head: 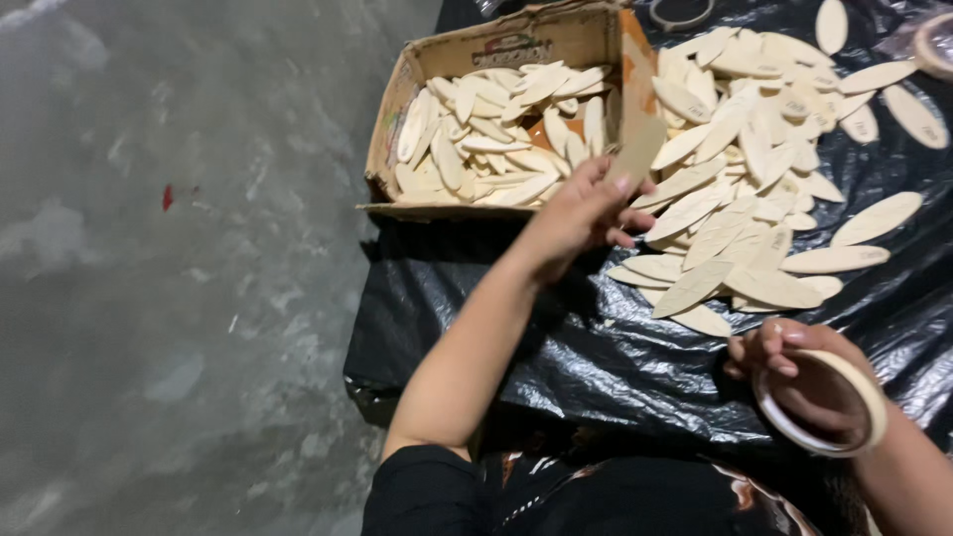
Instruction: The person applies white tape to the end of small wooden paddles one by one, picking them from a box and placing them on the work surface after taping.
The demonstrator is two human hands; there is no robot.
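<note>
A person seated on a grey concrete floor (179,298) works over a black plastic sheet (556,347), seen from a head-worn camera looking down. The left hand (581,213) is stretched forward with its fingers (635,213) curled closed around a flat wooden piece (640,149), whose pale end sticks up above the fingertips and looks slightly blurred. Just beyond and to the left of those fingers sits an open cardboard box (397,109), its near flap folded down, filled with more leaf-shaped wooden pieces. To the right of the fingers, close beside them, a loose heap of wooden pieces (740,169) spreads across the sheet, with a few single pieces lying apart toward the right edge. The right hand (794,372), drawn in near the body and well apart from the left, has a roll of tape (829,407) looped over it like a bracelet, its fingers bent inward inside the ring; whether they pinch anything else cannot be told. A second ring-shaped roll (680,12) lies at the top edge, beyond the box corner.
</note>
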